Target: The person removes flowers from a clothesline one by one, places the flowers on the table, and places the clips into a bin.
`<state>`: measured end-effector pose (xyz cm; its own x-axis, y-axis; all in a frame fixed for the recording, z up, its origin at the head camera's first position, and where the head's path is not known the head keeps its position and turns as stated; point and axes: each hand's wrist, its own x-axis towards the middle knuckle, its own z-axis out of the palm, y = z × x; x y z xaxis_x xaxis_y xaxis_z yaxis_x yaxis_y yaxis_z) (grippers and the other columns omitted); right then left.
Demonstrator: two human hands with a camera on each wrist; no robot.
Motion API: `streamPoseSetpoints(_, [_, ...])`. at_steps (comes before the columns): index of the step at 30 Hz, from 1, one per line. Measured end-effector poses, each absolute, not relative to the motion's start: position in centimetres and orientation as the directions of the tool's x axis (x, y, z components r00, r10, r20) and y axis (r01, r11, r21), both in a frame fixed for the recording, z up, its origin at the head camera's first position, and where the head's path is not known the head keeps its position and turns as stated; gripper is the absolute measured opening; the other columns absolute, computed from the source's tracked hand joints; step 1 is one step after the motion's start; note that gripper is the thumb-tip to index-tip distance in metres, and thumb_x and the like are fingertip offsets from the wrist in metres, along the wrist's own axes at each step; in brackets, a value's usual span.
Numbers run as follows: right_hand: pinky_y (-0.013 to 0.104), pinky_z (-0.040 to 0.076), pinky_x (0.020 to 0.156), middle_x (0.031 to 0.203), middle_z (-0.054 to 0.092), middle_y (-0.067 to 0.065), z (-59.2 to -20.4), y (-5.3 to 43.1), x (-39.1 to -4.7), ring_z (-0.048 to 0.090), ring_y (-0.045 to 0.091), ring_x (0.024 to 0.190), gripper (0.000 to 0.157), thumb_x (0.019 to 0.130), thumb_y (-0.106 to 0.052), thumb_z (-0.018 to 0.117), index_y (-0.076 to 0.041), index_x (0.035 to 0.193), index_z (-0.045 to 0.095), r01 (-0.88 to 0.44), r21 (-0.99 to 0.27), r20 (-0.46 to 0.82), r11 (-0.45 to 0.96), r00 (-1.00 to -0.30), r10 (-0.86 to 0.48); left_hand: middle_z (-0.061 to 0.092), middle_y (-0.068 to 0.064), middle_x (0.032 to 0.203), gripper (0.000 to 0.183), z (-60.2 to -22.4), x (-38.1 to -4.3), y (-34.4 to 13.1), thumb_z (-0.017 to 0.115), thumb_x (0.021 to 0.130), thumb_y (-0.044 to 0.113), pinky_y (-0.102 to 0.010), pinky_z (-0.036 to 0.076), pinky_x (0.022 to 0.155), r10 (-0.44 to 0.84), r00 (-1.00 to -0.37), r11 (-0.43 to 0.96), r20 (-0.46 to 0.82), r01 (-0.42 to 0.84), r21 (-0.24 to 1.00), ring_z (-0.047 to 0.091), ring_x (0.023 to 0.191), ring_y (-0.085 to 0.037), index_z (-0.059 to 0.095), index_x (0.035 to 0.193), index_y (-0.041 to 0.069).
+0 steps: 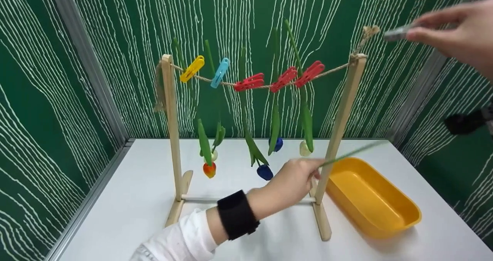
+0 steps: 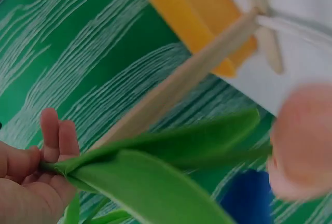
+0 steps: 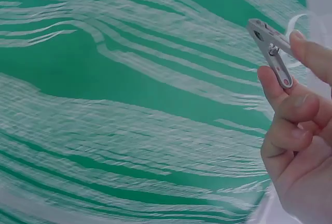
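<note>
- No text, label, brand, number or sign can be read in the head view or in either wrist view.

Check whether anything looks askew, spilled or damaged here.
Nothing looks spilled or damaged. Slightly askew: five clothespins tilt at differing angles on the sagging rope, and the head-down tulips hang at uneven heights.
</note>
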<state>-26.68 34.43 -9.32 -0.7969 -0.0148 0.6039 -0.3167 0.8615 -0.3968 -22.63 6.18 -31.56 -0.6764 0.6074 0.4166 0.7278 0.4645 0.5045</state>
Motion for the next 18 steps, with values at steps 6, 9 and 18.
streamPoseSetpoints(6, [0.014,0.047,0.051,0.090,0.062,0.003,-16.4,37.1,-27.8,0.053,0.013,0.062,0.054,0.084,-0.046,0.066,-0.003,0.117,0.063,-0.179,-0.426,0.470,0.887,-0.881,0.048,0.068,0.001,0.090,0.054,-34.8,-22.4,3.4,0.053,0.081,-0.014,-0.009,0.047,0.073,0.696,-0.655,0.593,0.293,0.755,0.280,0.061,0.083,-0.005,0.057,0.129,0.010])
streamPoseSetpoints(9, [0.024,0.051,0.049,0.103,0.064,0.019,-20.9,38.3,-28.2,0.057,0.020,0.059,0.058,0.082,-0.051,0.066,-0.004,0.117,0.062,-0.151,-0.478,0.371,0.865,-0.928,0.043,0.067,0.001,0.090,0.051,-36.4,-22.5,2.1,0.056,0.082,-0.012,-0.011,0.048,0.070,0.700,-0.678,0.638,0.224,0.735,0.229,0.062,0.084,-0.004,0.058,0.129,0.010])
streamPoseSetpoints(18, [0.028,0.047,0.043,0.108,0.065,0.021,-34.2,41.2,-29.1,0.051,0.016,0.049,0.053,0.083,-0.045,0.068,-0.004,0.116,0.064,-0.163,-0.479,0.196,0.863,-0.978,-0.075,0.067,0.000,0.082,0.032,-43.0,-24.1,-0.8,0.061,0.081,-0.007,-0.017,0.050,0.064,0.709,-0.679,0.682,0.190,0.729,0.061,0.063,0.077,-0.008,0.068,0.108,0.009])
